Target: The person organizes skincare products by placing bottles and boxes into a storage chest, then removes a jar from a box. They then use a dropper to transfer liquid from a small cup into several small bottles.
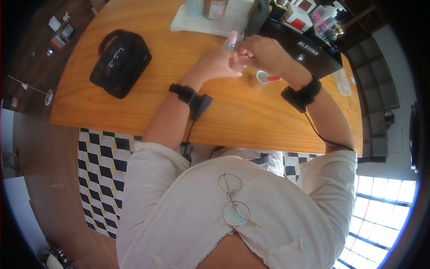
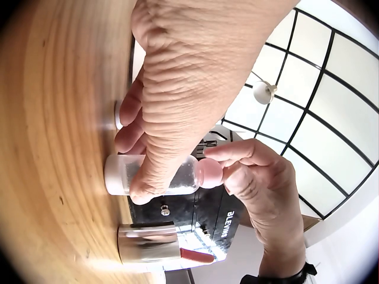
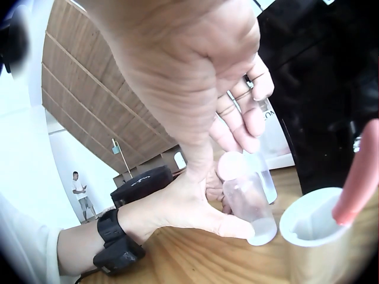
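Observation:
In the left wrist view my left hand [image 2: 183, 100] grips a small clear bottle [image 2: 183, 177] upright, low over the wooden table, thumb across its front. The bottle has a round pink cap [image 2: 209, 173] and a frosted base. My right hand [image 2: 263, 195] pinches the cap at its top between thumb and fingertips. In the head view the left hand [image 1: 219, 62] and right hand [image 1: 268, 54] meet over the bottle. Beside it stands a small shiny cup [image 1: 259, 80], white inside, with a red stick-like handle [image 3: 358, 177] leaning from it. A second clear bottle [image 3: 269, 186] stands just behind.
On the wooden table [image 1: 179, 121], a black zip case [image 1: 121, 65] lies at left. A white tray [image 1: 201, 28] with bottles is at the back. A black BLEVINS box [image 1: 300, 49] bearing cosmetics stands back right. Another person [image 3: 80, 192] is far off in the room.

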`<state>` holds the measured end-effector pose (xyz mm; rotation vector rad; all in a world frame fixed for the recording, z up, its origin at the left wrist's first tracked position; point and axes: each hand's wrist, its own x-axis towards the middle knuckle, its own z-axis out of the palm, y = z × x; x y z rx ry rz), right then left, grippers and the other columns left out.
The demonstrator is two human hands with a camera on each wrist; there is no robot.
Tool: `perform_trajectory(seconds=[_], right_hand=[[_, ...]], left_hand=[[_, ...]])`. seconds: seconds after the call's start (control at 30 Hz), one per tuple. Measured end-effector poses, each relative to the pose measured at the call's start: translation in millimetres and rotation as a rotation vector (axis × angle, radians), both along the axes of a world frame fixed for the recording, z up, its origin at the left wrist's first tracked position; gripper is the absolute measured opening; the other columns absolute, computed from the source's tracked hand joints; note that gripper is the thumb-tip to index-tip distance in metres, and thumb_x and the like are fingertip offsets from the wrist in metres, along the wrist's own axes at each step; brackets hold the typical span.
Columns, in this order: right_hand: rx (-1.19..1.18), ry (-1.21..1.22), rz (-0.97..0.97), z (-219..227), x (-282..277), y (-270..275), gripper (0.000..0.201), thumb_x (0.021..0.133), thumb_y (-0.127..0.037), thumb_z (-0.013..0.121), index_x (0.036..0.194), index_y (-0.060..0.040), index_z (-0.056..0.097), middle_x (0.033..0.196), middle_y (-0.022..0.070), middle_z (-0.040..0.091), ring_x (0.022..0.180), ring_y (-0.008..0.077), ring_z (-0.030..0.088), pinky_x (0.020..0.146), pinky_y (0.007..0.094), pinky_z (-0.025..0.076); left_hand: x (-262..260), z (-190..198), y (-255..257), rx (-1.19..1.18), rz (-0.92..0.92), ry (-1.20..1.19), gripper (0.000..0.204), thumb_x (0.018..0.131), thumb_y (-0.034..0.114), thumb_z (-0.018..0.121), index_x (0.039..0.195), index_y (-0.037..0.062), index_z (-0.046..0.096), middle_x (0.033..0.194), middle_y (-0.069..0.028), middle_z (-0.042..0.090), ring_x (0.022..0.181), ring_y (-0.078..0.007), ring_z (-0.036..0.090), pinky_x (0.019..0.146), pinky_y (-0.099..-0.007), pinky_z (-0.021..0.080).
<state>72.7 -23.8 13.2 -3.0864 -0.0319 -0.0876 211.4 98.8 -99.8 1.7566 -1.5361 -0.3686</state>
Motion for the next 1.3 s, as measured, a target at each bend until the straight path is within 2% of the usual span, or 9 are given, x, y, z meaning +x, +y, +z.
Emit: perform_trajectory(seconds=[0.03, 0.23, 0.33, 0.43, 0.63, 0.83, 1.03, 1.13, 1.3], right_hand=[[0.005, 0.082, -0.092, 0.6, 0.8, 0.4, 0.018, 0.079, -0.018, 0.076, 0.091, -0.0071, 0.069, 0.100, 0.0078, 0.066, 0.094, 0.0288, 0.066, 0.082, 0.0419, 0.053], [-0.090, -0.158, 0.209, -7.7, -0.2, -10.5, 0.020, 0.086, -0.033, 0.066, 0.092, -0.0134, 0.069, 0.082, 0.0043, 0.064, 0.086, 0.0245, 0.061, 0.076, 0.0377, 0.049], [0.022, 0.001, -0.060, 3.8, -2.4, 1.2, 0.017, 0.086, -0.028, 0.067, 0.093, -0.0118, 0.068, 0.083, 0.0061, 0.064, 0.087, 0.0273, 0.062, 0.075, 0.0391, 0.049], [-0.131, 0.011, -0.055, -2.4, -2.7, -1.7, 0.019, 0.082, -0.022, 0.076, 0.092, -0.0079, 0.068, 0.076, 0.0079, 0.068, 0.076, 0.0316, 0.067, 0.072, 0.0429, 0.053], [-0.115, -0.169, 0.185, -3.8, -6.3, -5.2, 0.021, 0.084, -0.026, 0.074, 0.091, -0.0080, 0.068, 0.082, 0.0085, 0.069, 0.083, 0.0300, 0.067, 0.075, 0.0432, 0.053], [-0.102, 0.061, -0.063, 0.3, -4.9, -0.2, 0.019, 0.083, -0.025, 0.072, 0.092, -0.0094, 0.066, 0.087, 0.0083, 0.066, 0.085, 0.0301, 0.063, 0.073, 0.0414, 0.050], [-0.124, -0.227, 0.215, -8.9, -7.0, -10.2, 0.021, 0.084, -0.028, 0.072, 0.091, -0.0086, 0.066, 0.084, 0.0087, 0.066, 0.083, 0.0299, 0.063, 0.073, 0.0407, 0.049], [0.062, -0.088, 0.036, -1.0, -6.7, -2.9, 0.022, 0.085, -0.029, 0.070, 0.089, -0.0075, 0.066, 0.084, 0.0094, 0.066, 0.083, 0.0305, 0.063, 0.073, 0.0414, 0.049], [-0.089, 0.068, -0.038, 2.3, -5.2, -2.2, 0.022, 0.086, -0.028, 0.069, 0.089, -0.0063, 0.067, 0.085, 0.0099, 0.066, 0.085, 0.0302, 0.063, 0.072, 0.0412, 0.049]], left_hand=[[-0.3, 1.2, 0.0, 0.013, -0.002, -0.002, 0.036, 0.071, 0.025, 0.086, 0.093, 0.0044, 0.067, 0.087, -0.0032, 0.073, 0.076, -0.0168, 0.069, 0.071, -0.0299, 0.053], [-1.2, 0.5, -0.8, -0.025, 0.000, -0.012, 0.032, 0.070, 0.025, 0.087, 0.084, 0.0048, 0.066, 0.084, -0.0039, 0.073, 0.076, -0.0173, 0.070, 0.070, -0.0310, 0.053], [-2.4, 3.9, 0.7, -0.035, 0.008, -0.038, 0.031, 0.070, 0.027, 0.086, 0.082, 0.0061, 0.066, 0.080, -0.0038, 0.072, 0.075, -0.0178, 0.069, 0.069, -0.0315, 0.052], [-4.6, 10.3, 2.6, 0.024, 0.021, -0.046, 0.032, 0.070, 0.028, 0.086, 0.082, 0.0062, 0.066, 0.078, -0.0043, 0.072, 0.075, -0.0184, 0.069, 0.068, -0.0316, 0.052], [-2.5, 3.2, 0.4, -0.045, -0.003, -0.036, 0.033, 0.069, 0.029, 0.087, 0.081, 0.0060, 0.067, 0.076, -0.0054, 0.071, 0.073, -0.0196, 0.069, 0.067, -0.0318, 0.052], [-2.5, 6.0, 0.7, -0.013, 0.000, -0.046, 0.032, 0.070, 0.029, 0.086, 0.081, 0.0073, 0.066, 0.077, -0.0060, 0.070, 0.073, -0.0226, 0.067, 0.067, -0.0345, 0.051], [-1.3, -0.5, -0.9, -0.060, -0.018, -0.026, 0.033, 0.070, 0.031, 0.085, 0.080, 0.0083, 0.064, 0.077, -0.0067, 0.069, 0.074, -0.0247, 0.066, 0.066, -0.0359, 0.050], [-2.0, 0.5, -1.0, -0.073, -0.012, -0.046, 0.033, 0.070, 0.028, 0.087, 0.083, 0.0056, 0.066, 0.077, -0.0057, 0.071, 0.072, -0.0202, 0.067, 0.067, -0.0319, 0.051], [-2.9, 3.9, -0.2, -0.006, -0.017, -0.028, 0.033, 0.071, 0.027, 0.087, 0.085, 0.0054, 0.067, 0.079, -0.0065, 0.072, 0.073, -0.0199, 0.067, 0.068, -0.0321, 0.052]])
